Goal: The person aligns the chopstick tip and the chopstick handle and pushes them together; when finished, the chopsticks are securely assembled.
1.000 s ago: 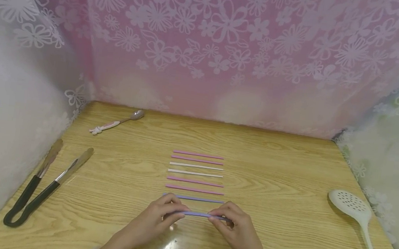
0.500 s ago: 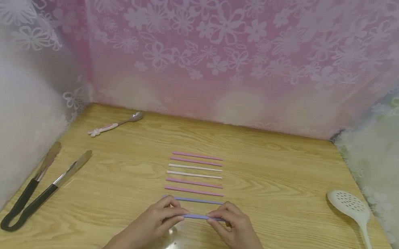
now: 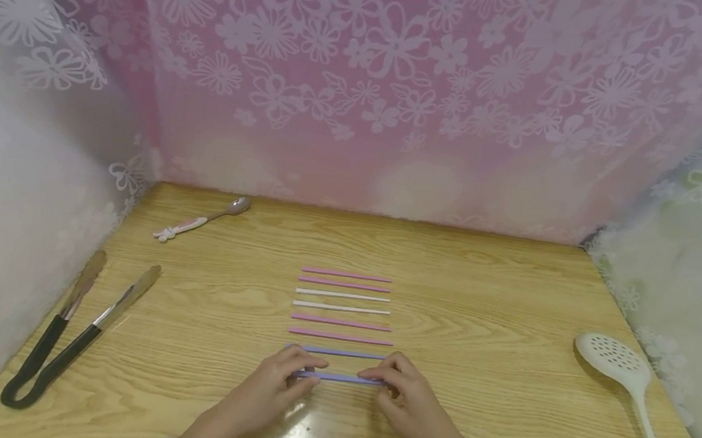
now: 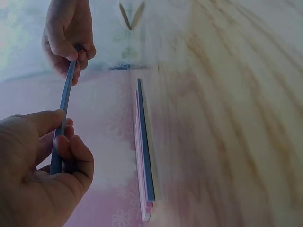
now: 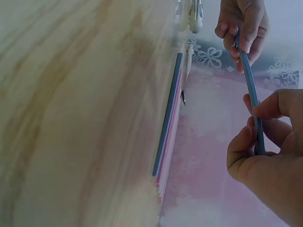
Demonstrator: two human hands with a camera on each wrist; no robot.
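A blue chopstick (image 3: 341, 378) is held level between both hands, raised off the table in the wrist views. My left hand (image 3: 279, 383) pinches its left part between thumb and fingers, clear in the left wrist view, where the left hand (image 4: 42, 165) is close. Toward the other end, my right hand (image 5: 270, 137) pinches it in the same way. Just beyond the hands, a second blue chopstick (image 3: 343, 352) lies on the table. Further back lie parallel pink chopsticks (image 3: 341, 337) and white chopsticks (image 3: 341, 308), all in one neat column.
Black-handled tongs (image 3: 63, 353) lie spread at the left. A teaspoon (image 3: 199, 221) with a rabbit handle lies at the back left. A slotted spoon (image 3: 615, 357) rests at the right edge. Flowered cloth (image 3: 375, 107) hangs around the wooden table (image 3: 492, 284).
The fingers have shifted on the held blue chopstick, so more of it shows between the hands. It has moved slightly toward the person. The chopsticks on the table stay in place.
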